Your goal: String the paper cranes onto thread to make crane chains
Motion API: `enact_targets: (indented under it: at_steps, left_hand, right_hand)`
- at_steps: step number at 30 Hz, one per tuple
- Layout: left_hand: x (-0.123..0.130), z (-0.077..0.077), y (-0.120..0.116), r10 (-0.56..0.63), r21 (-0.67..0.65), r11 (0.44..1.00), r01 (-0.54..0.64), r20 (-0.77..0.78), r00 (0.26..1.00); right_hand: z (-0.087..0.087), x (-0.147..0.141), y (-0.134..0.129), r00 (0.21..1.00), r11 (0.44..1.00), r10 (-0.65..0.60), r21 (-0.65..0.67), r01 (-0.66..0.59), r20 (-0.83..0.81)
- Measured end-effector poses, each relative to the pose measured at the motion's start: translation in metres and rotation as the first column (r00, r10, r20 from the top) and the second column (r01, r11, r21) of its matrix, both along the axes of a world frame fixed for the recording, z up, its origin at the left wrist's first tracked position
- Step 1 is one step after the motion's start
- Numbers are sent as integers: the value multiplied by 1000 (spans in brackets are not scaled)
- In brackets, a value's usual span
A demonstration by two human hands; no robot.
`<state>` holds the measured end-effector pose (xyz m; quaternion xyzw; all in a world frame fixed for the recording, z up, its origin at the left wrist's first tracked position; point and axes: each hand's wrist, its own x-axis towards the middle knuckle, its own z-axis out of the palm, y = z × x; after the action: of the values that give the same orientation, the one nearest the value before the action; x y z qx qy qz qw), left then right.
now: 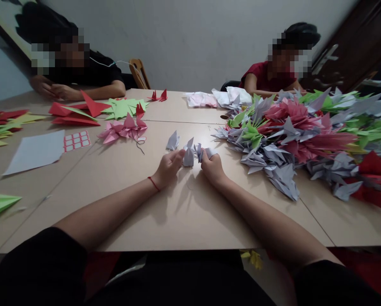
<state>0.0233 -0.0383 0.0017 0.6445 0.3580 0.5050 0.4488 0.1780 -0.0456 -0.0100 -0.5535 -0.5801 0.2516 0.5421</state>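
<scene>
Grey origami cranes are standing between the person's hands on the desk. The left hand is resting just beside one, its fingers curled together, though whether they are gripping it is hard to tell, while the right hand is pinching a folded grey crane, its fingers clamped on the paper. A large heap of grey, green, pink and red paper cranes is spreading across the desk's right side.

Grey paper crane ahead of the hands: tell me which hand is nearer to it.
Left hand; it lies just nearer the person than the grey paper crane, apart from it. The right hand is farther off, to the crane's right.
</scene>
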Motion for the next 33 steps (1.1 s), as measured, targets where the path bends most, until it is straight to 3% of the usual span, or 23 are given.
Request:
enact_targets:
  at_steps: [3, 8, 15, 21, 25, 33]
  left_hand:
    - [6, 0, -7, -92, -22, 996, 91, -65, 994]
    - [11, 1, -8, -54, -82, 995, 49, -52, 997]
    - [11, 1, -4, -137, -199, 971, 131, -22, 990]
    - [9, -1, 0, -96, -135, 987, 87, -65, 993]
    - [9, -2, 0, -41, -87, 996, 36, -53, 998]
    - [10, -3, 2, -42, -94, 995, 41, -13, 999]
  right_hand:
    - [5, -7, -10, 1000, 998, 10, 55, -11, 9]
    - [7, -16, -19, 995, 991, 101, 87, -99, -16]
    - [0, -19, -15, 971, 982, 188, -8, -191, -149]
    - [1, -20, -13, 939, 948, 276, -104, -302, -206]
    - [2, -17, -11, 945, 956, 240, -118, -270, -221]
    - [4, -18, -15, 956, 972, 200, -78, -221, -216]
